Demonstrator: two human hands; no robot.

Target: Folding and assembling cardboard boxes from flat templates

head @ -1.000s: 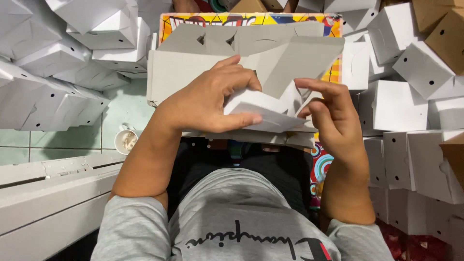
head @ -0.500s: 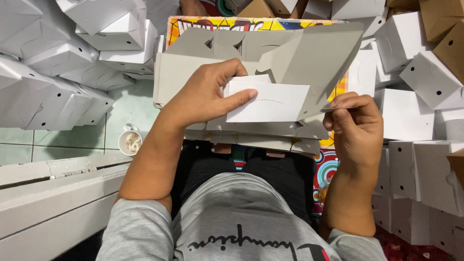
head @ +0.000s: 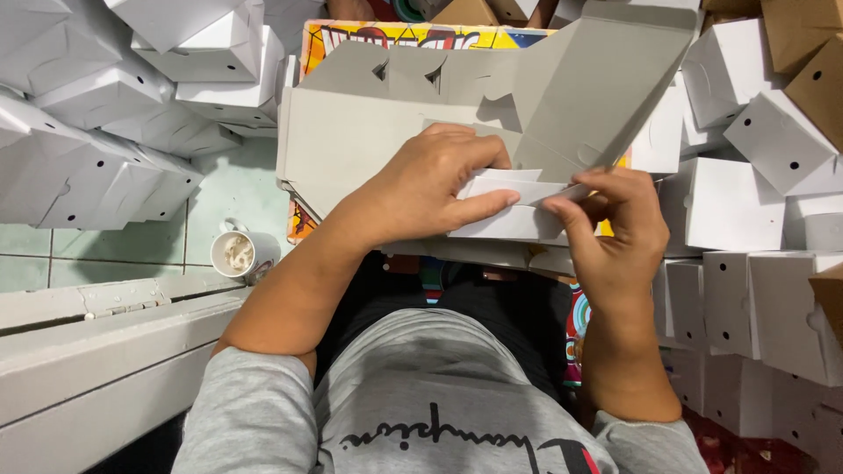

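Note:
A flat grey cardboard box blank (head: 369,132) lies across my lap on a stack of similar blanks, grey side up. One large panel (head: 606,79) of it stands tilted up at the right. My left hand (head: 430,189) presses on the blank and pinches a white folded flap (head: 509,219) near its front edge. My right hand (head: 610,228) grips the same flap from the right with thumb and fingers.
Piles of folded white boxes (head: 105,132) fill the left and the right (head: 746,202). Brown boxes (head: 812,61) sit at the top right. A white cup (head: 235,254) stands on the green tiled floor. A colourful mat (head: 351,35) shows under the blanks. A white ledge (head: 97,351) runs along the lower left.
The large panel has swung up to the right. The white flap has been folded down flatter, and both hands have closed in on it near the front edge.

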